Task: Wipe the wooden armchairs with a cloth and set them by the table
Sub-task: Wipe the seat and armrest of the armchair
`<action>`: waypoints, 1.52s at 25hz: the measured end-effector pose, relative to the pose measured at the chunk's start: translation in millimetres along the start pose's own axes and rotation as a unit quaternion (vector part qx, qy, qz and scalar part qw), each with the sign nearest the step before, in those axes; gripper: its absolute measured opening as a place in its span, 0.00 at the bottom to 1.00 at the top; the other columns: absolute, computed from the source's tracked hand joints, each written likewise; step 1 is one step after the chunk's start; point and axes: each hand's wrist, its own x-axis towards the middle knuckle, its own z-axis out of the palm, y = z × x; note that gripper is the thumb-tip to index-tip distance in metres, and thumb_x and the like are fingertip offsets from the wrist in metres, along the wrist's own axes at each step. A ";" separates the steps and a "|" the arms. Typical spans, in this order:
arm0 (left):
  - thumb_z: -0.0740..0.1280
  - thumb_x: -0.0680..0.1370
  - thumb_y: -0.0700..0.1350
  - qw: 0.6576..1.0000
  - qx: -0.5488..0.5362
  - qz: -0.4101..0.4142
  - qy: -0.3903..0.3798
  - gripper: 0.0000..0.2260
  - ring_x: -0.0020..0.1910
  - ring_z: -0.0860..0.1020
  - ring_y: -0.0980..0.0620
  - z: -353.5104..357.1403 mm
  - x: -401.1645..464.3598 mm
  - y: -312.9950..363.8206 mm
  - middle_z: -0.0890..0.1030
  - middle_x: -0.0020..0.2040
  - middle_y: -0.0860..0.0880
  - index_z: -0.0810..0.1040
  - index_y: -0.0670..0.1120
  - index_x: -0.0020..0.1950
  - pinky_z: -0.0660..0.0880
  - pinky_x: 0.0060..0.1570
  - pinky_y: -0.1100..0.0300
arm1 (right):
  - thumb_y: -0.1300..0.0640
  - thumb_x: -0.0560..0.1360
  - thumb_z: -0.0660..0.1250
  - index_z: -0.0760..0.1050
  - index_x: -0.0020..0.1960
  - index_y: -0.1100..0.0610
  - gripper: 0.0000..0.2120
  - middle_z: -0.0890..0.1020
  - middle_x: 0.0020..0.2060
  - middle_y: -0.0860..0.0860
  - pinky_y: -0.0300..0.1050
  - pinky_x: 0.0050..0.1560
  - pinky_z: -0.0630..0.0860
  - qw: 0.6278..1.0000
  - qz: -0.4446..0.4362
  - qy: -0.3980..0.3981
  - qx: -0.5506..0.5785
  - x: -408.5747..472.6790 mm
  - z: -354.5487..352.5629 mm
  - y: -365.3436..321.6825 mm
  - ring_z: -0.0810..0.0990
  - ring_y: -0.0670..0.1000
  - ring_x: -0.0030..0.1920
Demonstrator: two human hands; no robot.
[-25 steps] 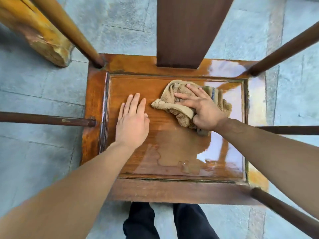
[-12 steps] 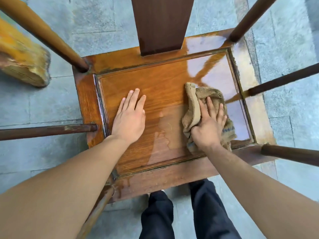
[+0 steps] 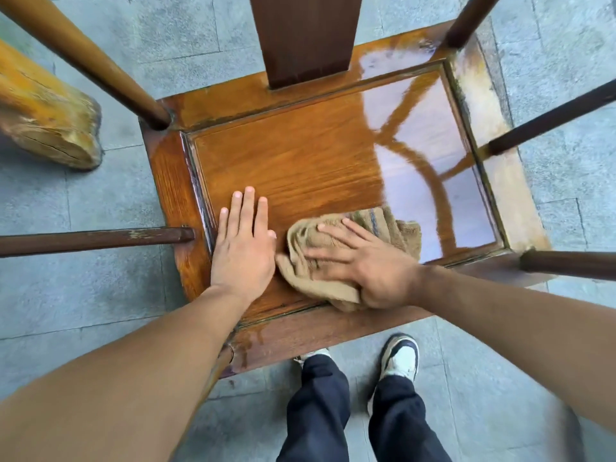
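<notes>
Cloth [image 3: 336, 261] lies bunched on the armchair seat [image 3: 300, 161] near its front edge — right hand [image 3: 363, 261] presses it, fingers spread flat; left hand [image 3: 243, 241] rests flat beside it, fingers straight.

Both bare forearms reach forward and down from the near edge of the view. The left hand [image 3: 242, 248] lies flat, palm down, fingers straight and close together. The right hand [image 3: 363, 261] lies palm down beside it, fingers spread and angled toward the left hand, nearly touching it.
</notes>
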 end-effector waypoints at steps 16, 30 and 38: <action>0.51 0.82 0.55 0.972 0.060 0.227 -0.018 0.30 0.81 0.46 0.44 1.5 51.4 120.8 0.50 0.82 0.42 0.53 0.41 0.80 0.47 0.78 0.44 | 0.58 0.59 0.62 0.70 0.75 0.58 0.42 0.63 0.80 0.53 0.66 0.80 0.45 0.660 0.596 0.404 0.215 -83.9 73.5 -53.0 0.49 0.63 0.82; 0.51 0.85 0.52 0.993 -0.025 0.115 -0.018 0.24 0.81 0.45 0.47 0.8 2.6 54.5 0.49 0.82 0.48 0.55 0.50 0.81 0.46 0.79 0.46 | 0.55 0.64 0.65 0.58 0.82 0.43 0.46 0.50 0.83 0.44 0.65 0.80 0.37 0.841 0.473 0.211 0.159 -77.1 63.1 -66.5 0.36 0.57 0.82; 0.55 0.84 0.44 0.979 -0.196 -0.025 -0.049 0.22 0.80 0.50 0.54 -14.5 -23.7 20.8 0.53 0.82 0.50 0.63 0.43 0.78 0.51 0.76 0.60 | 0.49 0.76 0.64 0.47 0.84 0.45 0.41 0.43 0.84 0.49 0.64 0.77 0.28 0.971 0.215 0.075 0.080 37.4 90.5 -186.6 0.28 0.61 0.79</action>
